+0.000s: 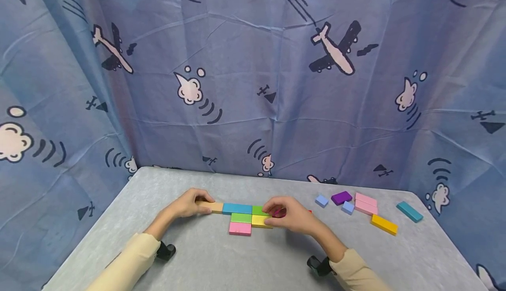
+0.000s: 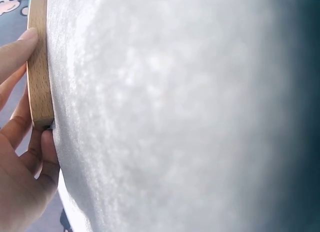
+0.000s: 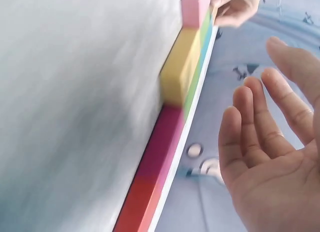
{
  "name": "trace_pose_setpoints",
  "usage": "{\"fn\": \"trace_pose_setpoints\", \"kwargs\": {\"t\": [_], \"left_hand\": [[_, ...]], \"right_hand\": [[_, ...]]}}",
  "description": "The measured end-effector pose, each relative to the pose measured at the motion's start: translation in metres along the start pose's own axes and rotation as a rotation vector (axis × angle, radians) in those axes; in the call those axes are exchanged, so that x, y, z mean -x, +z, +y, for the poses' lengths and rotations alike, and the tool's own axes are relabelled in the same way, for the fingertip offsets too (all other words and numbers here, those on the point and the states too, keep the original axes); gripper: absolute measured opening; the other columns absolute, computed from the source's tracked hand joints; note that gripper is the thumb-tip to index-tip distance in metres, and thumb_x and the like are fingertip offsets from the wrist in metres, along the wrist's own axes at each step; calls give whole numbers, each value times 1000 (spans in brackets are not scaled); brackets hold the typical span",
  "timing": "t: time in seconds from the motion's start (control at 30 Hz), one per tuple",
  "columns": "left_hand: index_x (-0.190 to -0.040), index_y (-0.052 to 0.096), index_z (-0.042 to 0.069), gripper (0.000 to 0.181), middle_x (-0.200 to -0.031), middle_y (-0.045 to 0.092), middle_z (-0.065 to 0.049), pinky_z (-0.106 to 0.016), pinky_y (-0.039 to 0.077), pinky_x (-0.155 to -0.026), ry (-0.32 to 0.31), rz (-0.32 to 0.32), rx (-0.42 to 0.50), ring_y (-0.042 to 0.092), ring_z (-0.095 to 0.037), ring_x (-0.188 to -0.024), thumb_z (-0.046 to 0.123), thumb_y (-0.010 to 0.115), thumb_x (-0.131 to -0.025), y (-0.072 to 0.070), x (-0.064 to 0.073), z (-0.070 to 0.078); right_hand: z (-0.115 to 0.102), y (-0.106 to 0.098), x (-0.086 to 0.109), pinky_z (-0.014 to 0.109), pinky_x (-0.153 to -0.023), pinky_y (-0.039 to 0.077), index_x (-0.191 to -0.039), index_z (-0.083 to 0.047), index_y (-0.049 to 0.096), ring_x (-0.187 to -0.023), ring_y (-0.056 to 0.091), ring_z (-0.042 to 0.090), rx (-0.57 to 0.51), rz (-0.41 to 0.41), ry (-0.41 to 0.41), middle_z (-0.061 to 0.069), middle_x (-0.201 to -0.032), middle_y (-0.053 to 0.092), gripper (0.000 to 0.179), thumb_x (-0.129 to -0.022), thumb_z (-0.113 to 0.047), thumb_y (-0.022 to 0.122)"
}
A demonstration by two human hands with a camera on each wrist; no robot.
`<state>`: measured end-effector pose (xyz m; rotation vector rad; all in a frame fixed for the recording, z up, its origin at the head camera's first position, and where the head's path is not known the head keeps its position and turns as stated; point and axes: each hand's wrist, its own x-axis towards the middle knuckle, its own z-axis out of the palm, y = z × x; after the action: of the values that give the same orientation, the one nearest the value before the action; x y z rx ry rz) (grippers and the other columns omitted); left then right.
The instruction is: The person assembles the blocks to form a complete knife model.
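Observation:
My left hand grips the left end of a plain wooden block, thumb on its near side. That block ends a row continuing with a blue block and a green block. In front lie a second green block, a yellow block and a pink block. Over the row's right part hovers my right hand, partly hiding a magenta block and a red block. The right wrist view shows its fingers loosely bent, holding nothing.
Toward the table's back right lie a purple block, two small light-blue blocks, two pink blocks, an orange-yellow block and a teal block. A patterned blue curtain hangs behind the grey table.

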<state>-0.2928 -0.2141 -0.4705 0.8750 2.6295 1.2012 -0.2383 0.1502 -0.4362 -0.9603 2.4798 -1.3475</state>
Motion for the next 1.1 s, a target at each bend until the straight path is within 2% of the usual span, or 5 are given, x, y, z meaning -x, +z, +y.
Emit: {"fn": "trace_pose_setpoints", "kwargs": {"t": [0.17,0.53,0.73,0.93,1.1], "left_hand": [[-102,76,4,18,-98,70,-1,-37,49,-83,1,2,-2,61,-19,-89,6,83,-85,0,2,-1],[-103,76,6,18,-98,69,1,-35,49,-82,-18,-6,11,60,-17,-89,6,82,-86,2,2,-1],[-103,76,5,18,-98,70,0,-36,49,-82,-11,-9,22,61,-18,-89,6,82,-86,1,0,0],[-103,76,4,18,-98,71,-2,-35,49,-81,-6,-5,27,62,-19,-89,6,82,-86,0,1,-1],[-103,76,3,19,-98,71,-4,-35,49,-79,-11,-7,44,62,-20,-88,6,82,-86,0,0,0]], "right_hand": [[12,-19,25,35,-82,55,-107,-2,73,-90,65,20,16,14,48,10,-104,70,19,-90,-9,79],[33,-57,81,32,-82,55,-108,-9,73,-91,65,21,19,98,97,6,-104,70,16,-93,-11,77],[43,-75,110,28,-84,54,-115,-1,70,-94,66,21,4,105,168,14,-107,69,22,-96,-12,72],[46,-89,129,25,-83,54,-118,2,69,-94,66,20,-2,131,238,14,-109,69,27,-96,-13,73],[49,-101,148,25,-81,54,-120,4,68,-94,66,18,16,174,259,16,-110,68,29,-96,-12,72]]}}
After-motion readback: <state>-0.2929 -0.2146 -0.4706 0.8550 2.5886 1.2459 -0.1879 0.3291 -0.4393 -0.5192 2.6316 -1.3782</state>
